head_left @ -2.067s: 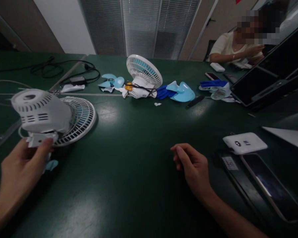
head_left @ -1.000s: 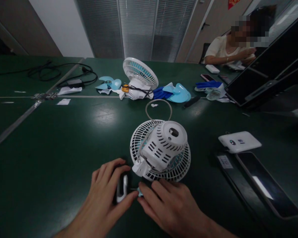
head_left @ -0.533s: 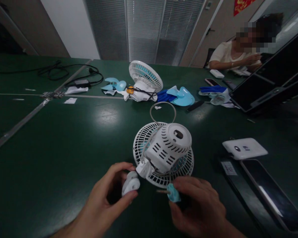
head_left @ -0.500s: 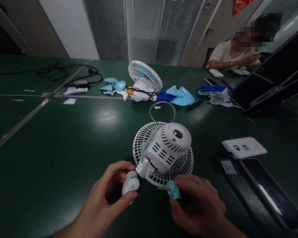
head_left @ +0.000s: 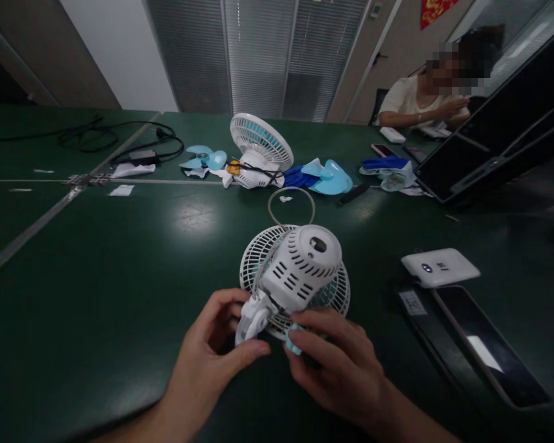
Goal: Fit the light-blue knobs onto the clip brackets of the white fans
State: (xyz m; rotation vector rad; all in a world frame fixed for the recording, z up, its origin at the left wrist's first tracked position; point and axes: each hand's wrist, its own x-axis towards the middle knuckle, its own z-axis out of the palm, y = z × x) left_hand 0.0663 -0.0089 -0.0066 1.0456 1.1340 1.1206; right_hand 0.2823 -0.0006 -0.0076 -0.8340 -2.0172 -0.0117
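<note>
A small white fan (head_left: 290,280) lies face down on the green table, its slotted motor housing upward and its round guard (head_left: 255,255) beneath. My left hand (head_left: 207,351) grips a white plastic bracket (head_left: 248,328) between thumb and fingers, up against the fan's white neck joint. A light-blue knob screw (head_left: 292,339) is pinched in my right hand (head_left: 339,363), just right of that joint. My right fingers hide part of the knob and its shaft, so I cannot tell whether the shaft has entered the joint.
Farther back stand another white fan (head_left: 261,144), blue fan blades (head_left: 330,177) and gloves (head_left: 388,167). A white device (head_left: 439,266) and a phone (head_left: 489,344) lie at right. A black cord (head_left: 96,135) crosses the left back. Another person (head_left: 410,101) sits at the far right.
My left hand has brought the bracket up to the fan's neck joint. My right hand has moved the knob screw left, close to the joint. The view has shifted slightly.
</note>
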